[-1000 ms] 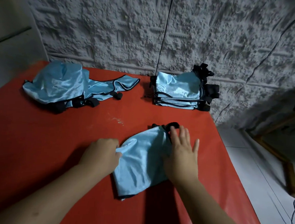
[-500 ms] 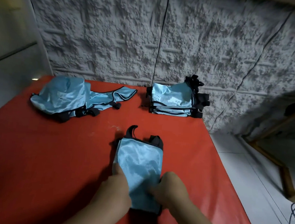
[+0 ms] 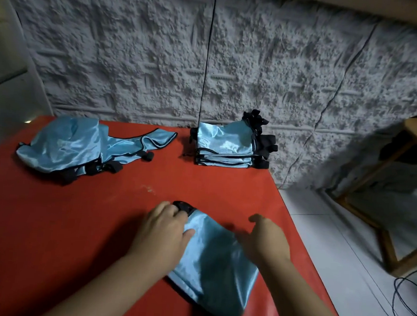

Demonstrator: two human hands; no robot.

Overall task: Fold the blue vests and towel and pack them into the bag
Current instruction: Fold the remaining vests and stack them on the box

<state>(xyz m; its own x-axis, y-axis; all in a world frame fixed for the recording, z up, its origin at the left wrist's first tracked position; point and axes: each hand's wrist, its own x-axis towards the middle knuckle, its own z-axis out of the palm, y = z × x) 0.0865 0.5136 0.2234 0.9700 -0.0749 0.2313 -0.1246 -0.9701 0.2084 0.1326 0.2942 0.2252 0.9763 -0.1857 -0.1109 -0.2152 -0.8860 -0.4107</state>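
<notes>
The left hand (image 3: 163,231) lies flat with its fingers (image 3: 173,211) loosely spread on the far left corner of a folded blue vest (image 3: 215,260), while the right hand (image 3: 264,239) hovers at the vest's right edge, fingers relaxed and holding nothing. The vest is shiny, black-trimmed, near the bench's (image 3: 48,220) front right edge, its long axis running from far left to near right. A stack of folded vests (image 3: 224,145) sits at the far right corner, an unfolded pile (image 3: 66,144) at the far left.

loose vests (image 3: 73,144) back-left | folded stack (image 3: 224,146) back-right | vest (image 3: 216,260) front
</notes>
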